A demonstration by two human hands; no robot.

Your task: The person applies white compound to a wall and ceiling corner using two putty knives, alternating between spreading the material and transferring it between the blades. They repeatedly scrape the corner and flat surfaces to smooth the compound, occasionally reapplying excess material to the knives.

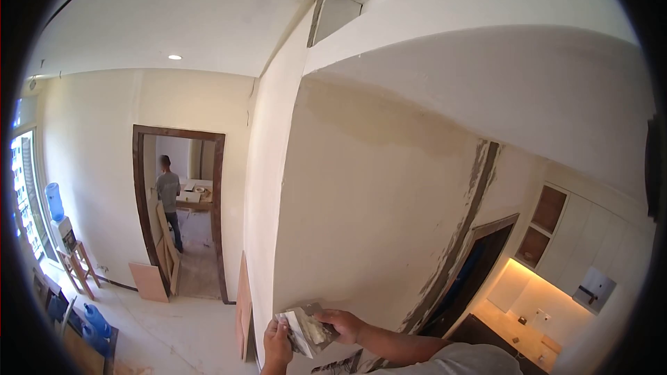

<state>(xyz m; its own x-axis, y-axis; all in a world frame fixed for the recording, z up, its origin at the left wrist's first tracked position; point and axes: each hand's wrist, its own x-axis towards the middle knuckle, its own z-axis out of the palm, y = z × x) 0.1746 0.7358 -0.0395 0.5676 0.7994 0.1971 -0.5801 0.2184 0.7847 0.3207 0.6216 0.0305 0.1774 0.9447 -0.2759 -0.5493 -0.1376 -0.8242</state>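
Note:
At the bottom of the view, my left hand (278,342) is closed on the left edge of a flat putty blade (298,331), shiny and smeared with pale putty (317,333). My right hand (342,325) pinches a grey scraper blade (313,309) that overlaps the first one, thumb and fingers at its right side. Both blades are held in front of the cream wall (361,215), low and near its left corner. A darker, damp-looking patch (389,121) spreads along the top of this wall.
A rough grey strip (455,243) runs down the wall beside a dark door frame (493,229). Lit cabinets and a counter (511,326) stand at right. Left are a doorway (139,194) with a person (168,191) beyond, leaning boards (149,282), a water dispenser (64,232) and blue bottles (97,319).

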